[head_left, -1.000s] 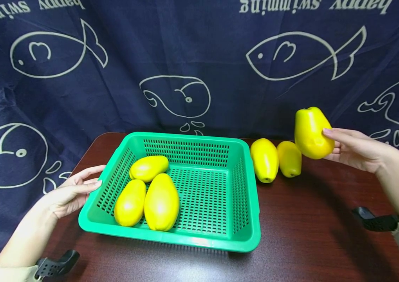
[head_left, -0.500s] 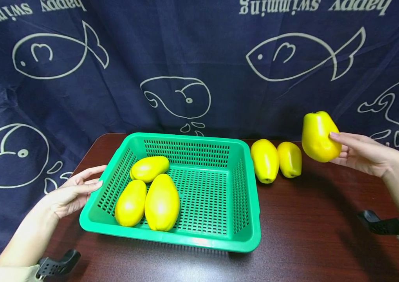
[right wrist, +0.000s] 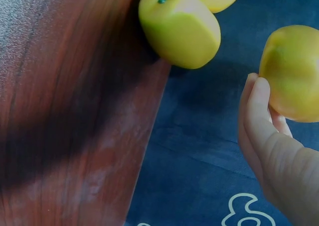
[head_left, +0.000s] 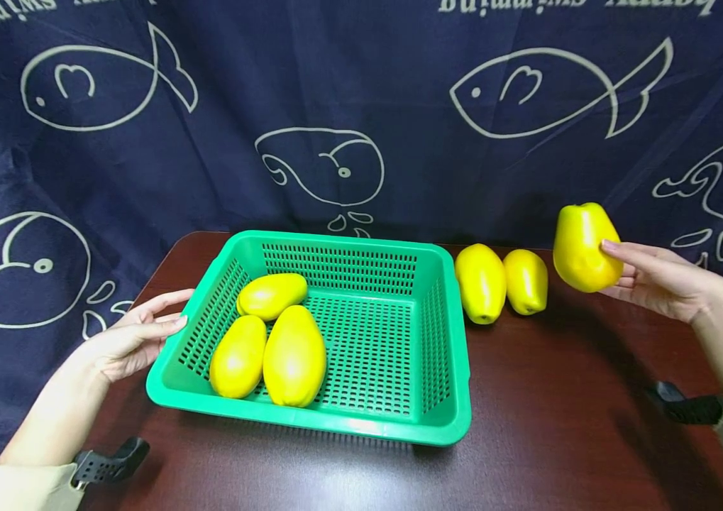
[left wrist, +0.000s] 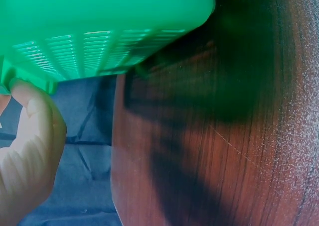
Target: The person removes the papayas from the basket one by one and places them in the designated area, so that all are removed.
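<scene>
In the head view my left hand [head_left: 134, 339] holds the left rim of a green plastic basket [head_left: 310, 420], thumb against the rim's outer side. The left wrist view shows that hand [left wrist: 32, 151] at the basket's end, below its slotted wall [left wrist: 82, 47]. Three yellow papayas lie inside on the left: one at the back [head_left: 272, 295], two in front [head_left: 236, 357] [head_left: 294, 357]. My right hand [head_left: 664, 280] grips another yellow papaya [head_left: 584, 248] above the table's back right, thumb on its near side. The right wrist view shows this papaya [right wrist: 294, 74] partly cut off.
Two more yellow papayas [head_left: 481, 284] [head_left: 526, 282] lie on the dark red wooden table [head_left: 527, 426], just right of the basket. A navy cloth [head_left: 399, 92] with white fish drawings hangs behind the table's back edge.
My right hand has shifted right and slightly down with its papaya, away from the two on the table, then nearly stopped. The left hand keeps its hold; the head view has tilted slightly.
</scene>
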`<state>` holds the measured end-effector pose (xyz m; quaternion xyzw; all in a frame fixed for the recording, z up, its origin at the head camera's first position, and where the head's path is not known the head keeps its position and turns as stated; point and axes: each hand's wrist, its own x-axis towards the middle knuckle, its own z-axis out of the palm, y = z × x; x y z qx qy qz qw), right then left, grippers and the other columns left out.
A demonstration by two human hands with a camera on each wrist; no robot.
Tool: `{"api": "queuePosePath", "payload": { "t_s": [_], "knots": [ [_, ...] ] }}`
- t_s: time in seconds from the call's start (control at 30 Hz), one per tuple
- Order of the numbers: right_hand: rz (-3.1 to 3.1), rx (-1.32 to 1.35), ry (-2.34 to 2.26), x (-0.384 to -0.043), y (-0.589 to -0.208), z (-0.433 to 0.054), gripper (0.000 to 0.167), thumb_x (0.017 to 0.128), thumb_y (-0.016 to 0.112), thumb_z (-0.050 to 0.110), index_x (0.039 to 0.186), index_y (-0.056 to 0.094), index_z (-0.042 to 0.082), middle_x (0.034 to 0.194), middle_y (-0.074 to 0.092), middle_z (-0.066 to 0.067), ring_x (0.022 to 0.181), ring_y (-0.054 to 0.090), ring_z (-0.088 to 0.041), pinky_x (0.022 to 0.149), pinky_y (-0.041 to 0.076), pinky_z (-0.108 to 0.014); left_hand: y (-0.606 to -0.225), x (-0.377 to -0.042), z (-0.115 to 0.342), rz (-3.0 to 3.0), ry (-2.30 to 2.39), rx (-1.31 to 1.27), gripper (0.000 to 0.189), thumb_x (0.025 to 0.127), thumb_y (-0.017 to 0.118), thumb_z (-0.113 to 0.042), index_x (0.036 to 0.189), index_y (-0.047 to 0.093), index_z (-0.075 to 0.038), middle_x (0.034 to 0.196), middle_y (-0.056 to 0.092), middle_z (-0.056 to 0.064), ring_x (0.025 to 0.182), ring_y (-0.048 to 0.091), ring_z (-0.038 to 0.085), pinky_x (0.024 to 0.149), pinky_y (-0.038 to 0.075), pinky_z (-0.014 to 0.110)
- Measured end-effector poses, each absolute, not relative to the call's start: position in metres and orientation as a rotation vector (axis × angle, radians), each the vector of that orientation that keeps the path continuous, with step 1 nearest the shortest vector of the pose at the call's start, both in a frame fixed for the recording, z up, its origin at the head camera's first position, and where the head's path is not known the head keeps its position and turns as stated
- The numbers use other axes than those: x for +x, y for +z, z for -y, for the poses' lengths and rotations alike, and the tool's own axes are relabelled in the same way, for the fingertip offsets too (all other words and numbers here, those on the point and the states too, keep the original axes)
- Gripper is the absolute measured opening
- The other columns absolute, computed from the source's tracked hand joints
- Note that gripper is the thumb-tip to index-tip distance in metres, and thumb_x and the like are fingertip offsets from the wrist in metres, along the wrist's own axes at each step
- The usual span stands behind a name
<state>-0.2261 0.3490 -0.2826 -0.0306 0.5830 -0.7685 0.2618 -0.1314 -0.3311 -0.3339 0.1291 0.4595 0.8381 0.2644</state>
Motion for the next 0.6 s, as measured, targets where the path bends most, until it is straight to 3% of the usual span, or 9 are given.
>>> {"api": "queuePosePath", "payload": {
  "t_s": [0.6],
  "knots": [
    [-1.593, 0.222, -2.132, -0.237, -0.298, -0.347, 0.020, 0.095, 0.051, 0.020, 0.087, 0.066, 0.009, 0.086, 0.069, -0.007, 0.077, 0.067, -0.021, 0.069, 0.056, -0.033, -0.327, -0.135, 0.329, -1.232, 2.286, 0.330, 0.043, 0.095, 0.036, 0.013, 0.123, 0.058, -0.010, 0.110, 0.065, 0.012, 0.098, 0.064, 0.024, 0.081, 0.053, 0.037]
  ]
}}
